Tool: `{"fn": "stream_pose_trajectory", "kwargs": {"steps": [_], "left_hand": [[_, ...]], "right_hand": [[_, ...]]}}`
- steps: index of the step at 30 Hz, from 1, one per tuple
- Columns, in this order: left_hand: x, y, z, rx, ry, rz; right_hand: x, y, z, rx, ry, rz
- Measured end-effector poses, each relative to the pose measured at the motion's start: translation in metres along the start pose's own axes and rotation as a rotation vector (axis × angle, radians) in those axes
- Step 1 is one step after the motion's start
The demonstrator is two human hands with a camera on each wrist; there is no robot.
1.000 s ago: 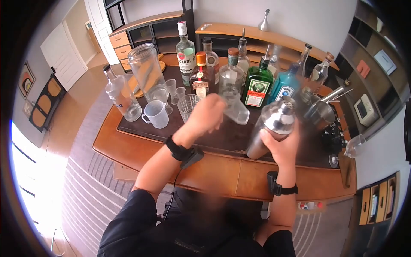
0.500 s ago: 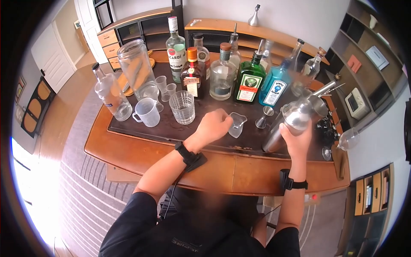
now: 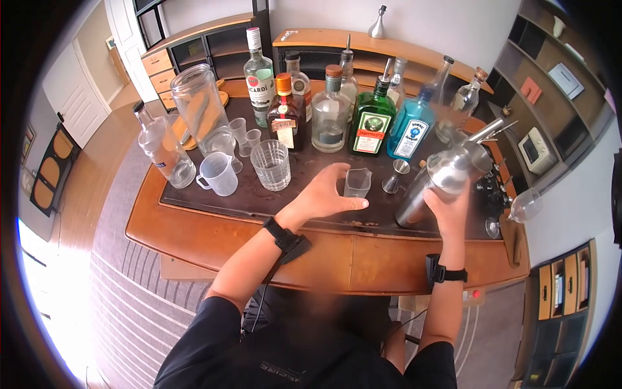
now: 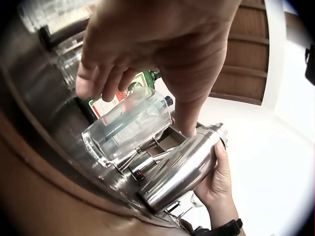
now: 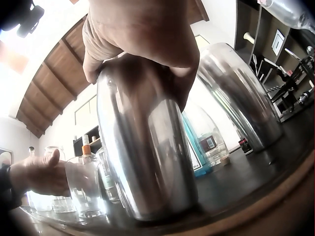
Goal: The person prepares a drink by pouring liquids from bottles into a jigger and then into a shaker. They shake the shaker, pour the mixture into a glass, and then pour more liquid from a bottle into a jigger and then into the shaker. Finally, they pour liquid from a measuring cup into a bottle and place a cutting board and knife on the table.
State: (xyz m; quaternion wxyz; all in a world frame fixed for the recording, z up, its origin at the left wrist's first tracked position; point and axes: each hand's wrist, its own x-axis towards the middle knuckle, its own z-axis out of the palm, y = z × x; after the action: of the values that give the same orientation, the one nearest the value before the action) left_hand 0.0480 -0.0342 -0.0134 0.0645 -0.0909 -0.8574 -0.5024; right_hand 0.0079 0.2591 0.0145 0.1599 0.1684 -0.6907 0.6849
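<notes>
My left hand [image 3: 324, 193] is beside a small clear glass with a wavy rim [image 3: 358, 182], thumb and fingers spread apart around its near left side. The glass stands upright on the dark mat. In the left wrist view, the glass [image 4: 129, 127] shows below the spread fingers [image 4: 112, 81]. My right hand [image 3: 450, 209] grips a steel cocktail shaker [image 3: 414, 202] high on its body, with the lid on. The right wrist view shows the shaker [image 5: 147, 157] with its base at the dark mat. A metal jigger [image 3: 395, 176] stands between glass and shaker.
Behind stand several bottles, among them a green Jägermeister bottle [image 3: 374, 123] and a blue bottle [image 3: 412, 129]. To the left are a cut tumbler [image 3: 271, 166], a plastic measuring jug [image 3: 219, 175] and a tall jar [image 3: 201, 107]. A steel tin [image 5: 238, 96] and a stemmed glass [image 3: 525, 206] are at right.
The clear glass, tilted by my left hand a second ago, now stands upright on the mat. My left thumb has spread away from the fingers. The right hand and shaker have shifted right.
</notes>
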Motion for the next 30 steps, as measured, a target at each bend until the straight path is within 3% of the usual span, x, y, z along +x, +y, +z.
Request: {"fn": "stream_pose_trajectory", "kwargs": {"steps": [3,7,12,20,22,28,30], "left_hand": [[0.007,-0.01,0.003,-0.095,-0.121,0.003],[0.009,-0.016,0.011,-0.2,-0.106,-0.075],[0.001,-0.022,0.012,-0.241,-0.05,-0.036],[-0.012,-0.001,0.0,-0.226,0.006,0.071],[-0.013,0.003,-0.002,-0.203,0.011,0.095],[-0.016,0.006,-0.003,-0.168,0.012,0.124],[-0.017,0.007,-0.005,-0.163,0.009,0.112]], "right_hand": [[0.0,0.002,0.003,0.001,-0.024,0.016],[0.002,0.001,0.005,0.031,-0.115,0.124],[0.007,0.006,0.009,-0.111,-0.129,-0.047],[0.007,-0.069,0.037,-0.485,-0.29,-0.074],[0.006,-0.069,0.041,-0.558,-0.241,-0.162],[0.008,-0.069,0.043,-0.768,-0.364,-0.201],[0.01,-0.069,0.044,-0.878,-0.402,-0.301]]}}
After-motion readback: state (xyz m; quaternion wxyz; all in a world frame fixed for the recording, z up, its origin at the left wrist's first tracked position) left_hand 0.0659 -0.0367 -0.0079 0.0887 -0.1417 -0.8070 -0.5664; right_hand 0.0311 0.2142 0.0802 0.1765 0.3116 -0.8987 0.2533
